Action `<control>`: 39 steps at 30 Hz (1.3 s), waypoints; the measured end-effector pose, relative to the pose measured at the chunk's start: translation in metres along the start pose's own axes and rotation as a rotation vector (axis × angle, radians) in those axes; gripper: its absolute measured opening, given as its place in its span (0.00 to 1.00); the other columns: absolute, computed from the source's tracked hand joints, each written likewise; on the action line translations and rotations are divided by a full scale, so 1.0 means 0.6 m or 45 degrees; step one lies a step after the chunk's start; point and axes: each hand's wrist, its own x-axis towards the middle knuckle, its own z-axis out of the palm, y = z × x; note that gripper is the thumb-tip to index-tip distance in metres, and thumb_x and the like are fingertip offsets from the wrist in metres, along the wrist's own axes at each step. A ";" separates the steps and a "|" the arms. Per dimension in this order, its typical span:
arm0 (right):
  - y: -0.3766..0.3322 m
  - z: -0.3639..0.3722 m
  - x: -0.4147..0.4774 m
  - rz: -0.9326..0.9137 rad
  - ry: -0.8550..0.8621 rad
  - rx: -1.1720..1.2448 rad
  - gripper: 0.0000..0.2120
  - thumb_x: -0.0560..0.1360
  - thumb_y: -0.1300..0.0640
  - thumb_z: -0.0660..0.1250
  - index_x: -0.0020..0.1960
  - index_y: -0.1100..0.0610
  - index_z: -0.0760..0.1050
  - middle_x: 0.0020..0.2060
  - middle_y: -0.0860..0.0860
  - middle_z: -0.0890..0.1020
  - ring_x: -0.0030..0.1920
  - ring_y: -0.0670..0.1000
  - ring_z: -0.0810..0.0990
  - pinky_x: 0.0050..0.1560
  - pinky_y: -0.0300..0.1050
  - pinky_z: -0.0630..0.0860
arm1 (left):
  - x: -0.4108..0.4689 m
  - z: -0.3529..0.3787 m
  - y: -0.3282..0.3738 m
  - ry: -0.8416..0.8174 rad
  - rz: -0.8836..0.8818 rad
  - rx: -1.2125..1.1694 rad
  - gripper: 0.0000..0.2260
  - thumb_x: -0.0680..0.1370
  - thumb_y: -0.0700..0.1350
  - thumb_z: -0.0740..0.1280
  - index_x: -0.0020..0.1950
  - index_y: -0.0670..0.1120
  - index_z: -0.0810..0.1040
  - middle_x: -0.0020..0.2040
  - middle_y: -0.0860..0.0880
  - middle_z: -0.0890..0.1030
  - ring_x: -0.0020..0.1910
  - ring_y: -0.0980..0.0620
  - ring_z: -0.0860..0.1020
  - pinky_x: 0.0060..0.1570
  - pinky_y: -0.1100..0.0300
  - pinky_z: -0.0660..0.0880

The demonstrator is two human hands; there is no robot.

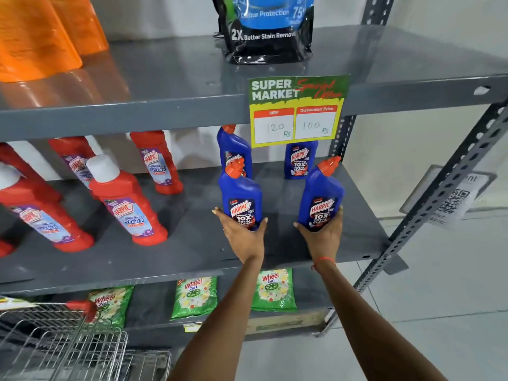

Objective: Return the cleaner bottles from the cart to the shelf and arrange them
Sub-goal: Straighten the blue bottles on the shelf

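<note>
My left hand (243,233) grips the base of a blue Harpic bottle (240,192) with a red cap, upright on the middle grey shelf (192,243). My right hand (323,233) holds a second blue Harpic bottle (321,193), tilted slightly right, at the same shelf depth. Behind them stand two more blue bottles: one (233,145) at the back left and one (299,158) partly hidden by the price sign. Several red Harpic bathroom cleaner bottles (127,204) fill the shelf's left half.
A price sign (298,110) hangs from the upper shelf edge. A black-and-blue detergent pouch (268,31) and orange bottles (35,37) sit above. Green Wheel packets (193,296) lie on the lower shelf. A wire cart (63,345) stands at bottom left. A slotted upright (428,207) is at the right.
</note>
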 end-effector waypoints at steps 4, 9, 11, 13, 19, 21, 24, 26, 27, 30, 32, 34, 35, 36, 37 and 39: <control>0.004 0.005 -0.001 0.016 0.037 -0.008 0.53 0.58 0.51 0.80 0.73 0.54 0.53 0.69 0.56 0.68 0.69 0.58 0.67 0.68 0.59 0.69 | 0.001 0.003 0.001 0.048 -0.017 0.039 0.52 0.63 0.47 0.78 0.76 0.43 0.46 0.73 0.42 0.63 0.69 0.39 0.66 0.63 0.44 0.69; 0.006 0.004 -0.003 -0.004 0.053 -0.018 0.52 0.59 0.50 0.80 0.73 0.54 0.52 0.70 0.56 0.68 0.68 0.57 0.68 0.67 0.58 0.70 | 0.003 0.001 -0.002 0.077 -0.015 0.072 0.51 0.62 0.47 0.79 0.75 0.43 0.50 0.71 0.41 0.65 0.67 0.39 0.68 0.59 0.42 0.72; 0.007 0.005 -0.002 -0.007 0.053 -0.022 0.52 0.59 0.50 0.79 0.73 0.54 0.52 0.70 0.56 0.68 0.68 0.57 0.68 0.66 0.59 0.70 | 0.003 -0.001 -0.001 0.090 -0.024 0.077 0.51 0.62 0.47 0.79 0.75 0.43 0.50 0.71 0.41 0.65 0.67 0.38 0.69 0.59 0.42 0.72; 0.005 0.005 -0.001 0.000 0.055 -0.031 0.52 0.59 0.49 0.79 0.73 0.54 0.53 0.70 0.56 0.68 0.68 0.57 0.69 0.65 0.59 0.71 | 0.005 -0.004 -0.003 0.088 -0.025 0.096 0.51 0.62 0.48 0.79 0.75 0.43 0.50 0.71 0.41 0.65 0.66 0.38 0.69 0.59 0.40 0.73; 0.003 0.006 -0.002 0.025 0.056 -0.042 0.51 0.59 0.47 0.79 0.73 0.52 0.52 0.69 0.55 0.69 0.67 0.57 0.70 0.62 0.61 0.73 | 0.005 -0.020 -0.003 0.060 -0.024 0.161 0.51 0.61 0.50 0.78 0.75 0.44 0.50 0.70 0.42 0.67 0.64 0.40 0.72 0.55 0.41 0.75; 0.000 0.007 -0.003 0.031 0.061 -0.050 0.51 0.59 0.47 0.79 0.73 0.52 0.52 0.69 0.55 0.69 0.67 0.57 0.70 0.62 0.60 0.74 | 0.005 -0.024 -0.002 0.053 -0.015 0.170 0.51 0.61 0.51 0.79 0.75 0.44 0.51 0.70 0.43 0.67 0.63 0.40 0.73 0.55 0.41 0.75; -0.002 0.006 -0.004 0.054 0.067 -0.036 0.51 0.59 0.47 0.79 0.72 0.52 0.53 0.68 0.54 0.70 0.66 0.57 0.72 0.61 0.60 0.75 | 0.004 -0.027 -0.002 0.044 -0.012 0.183 0.51 0.62 0.51 0.79 0.75 0.44 0.51 0.70 0.43 0.67 0.63 0.40 0.73 0.55 0.41 0.75; -0.005 0.005 -0.004 0.082 0.070 -0.017 0.51 0.58 0.47 0.80 0.72 0.50 0.54 0.66 0.53 0.72 0.64 0.55 0.73 0.59 0.59 0.76 | 0.004 -0.028 -0.002 0.041 -0.008 0.198 0.51 0.62 0.51 0.79 0.75 0.44 0.51 0.69 0.42 0.68 0.62 0.40 0.74 0.54 0.41 0.76; -0.005 0.006 -0.004 0.091 0.071 -0.009 0.50 0.57 0.47 0.80 0.71 0.50 0.55 0.66 0.52 0.73 0.63 0.55 0.74 0.59 0.58 0.76 | 0.004 -0.027 -0.002 0.037 -0.009 0.203 0.51 0.62 0.52 0.79 0.75 0.44 0.50 0.69 0.42 0.68 0.62 0.40 0.74 0.54 0.41 0.76; -0.010 0.006 -0.004 0.097 0.069 -0.011 0.50 0.57 0.47 0.80 0.71 0.49 0.55 0.65 0.52 0.73 0.62 0.55 0.75 0.58 0.57 0.76 | 0.005 -0.026 -0.001 0.030 -0.015 0.218 0.51 0.62 0.53 0.78 0.75 0.44 0.50 0.69 0.42 0.68 0.62 0.40 0.74 0.54 0.40 0.77; -0.010 0.007 -0.005 0.098 0.065 -0.014 0.50 0.58 0.47 0.79 0.71 0.49 0.55 0.65 0.52 0.74 0.62 0.55 0.75 0.58 0.56 0.76 | 0.006 -0.026 -0.002 0.031 -0.016 0.227 0.51 0.62 0.53 0.78 0.74 0.44 0.50 0.69 0.42 0.68 0.61 0.40 0.75 0.53 0.40 0.77; -0.010 0.007 -0.005 0.101 0.063 -0.019 0.49 0.58 0.46 0.79 0.71 0.49 0.55 0.64 0.52 0.74 0.62 0.55 0.75 0.58 0.57 0.76 | 0.007 -0.026 -0.004 0.033 -0.013 0.227 0.51 0.62 0.53 0.78 0.74 0.45 0.50 0.69 0.42 0.68 0.61 0.40 0.74 0.53 0.41 0.77; -0.008 0.007 -0.004 0.103 0.063 -0.012 0.49 0.58 0.46 0.79 0.71 0.49 0.55 0.64 0.52 0.74 0.61 0.55 0.75 0.58 0.57 0.76 | 0.008 -0.025 -0.006 0.032 -0.015 0.221 0.51 0.62 0.53 0.78 0.74 0.45 0.50 0.69 0.42 0.68 0.61 0.40 0.74 0.53 0.41 0.77; -0.009 0.007 -0.004 0.111 0.060 -0.008 0.49 0.58 0.46 0.79 0.71 0.49 0.55 0.64 0.51 0.74 0.61 0.55 0.75 0.58 0.57 0.76 | 0.007 -0.025 -0.005 0.031 -0.020 0.225 0.51 0.62 0.53 0.78 0.74 0.45 0.50 0.69 0.42 0.68 0.62 0.40 0.74 0.53 0.40 0.77; -0.008 0.007 -0.003 0.111 0.061 -0.007 0.49 0.58 0.46 0.79 0.71 0.49 0.55 0.64 0.51 0.74 0.61 0.55 0.75 0.58 0.57 0.76 | 0.008 -0.024 -0.006 0.030 -0.023 0.225 0.51 0.62 0.54 0.78 0.75 0.46 0.50 0.69 0.42 0.68 0.62 0.40 0.74 0.54 0.40 0.77; -0.008 0.007 0.000 0.110 0.059 -0.006 0.50 0.58 0.46 0.79 0.71 0.49 0.54 0.64 0.51 0.74 0.62 0.55 0.75 0.58 0.58 0.76 | 0.010 -0.023 -0.007 0.027 -0.029 0.221 0.52 0.62 0.54 0.78 0.75 0.46 0.48 0.70 0.42 0.67 0.63 0.40 0.73 0.54 0.39 0.77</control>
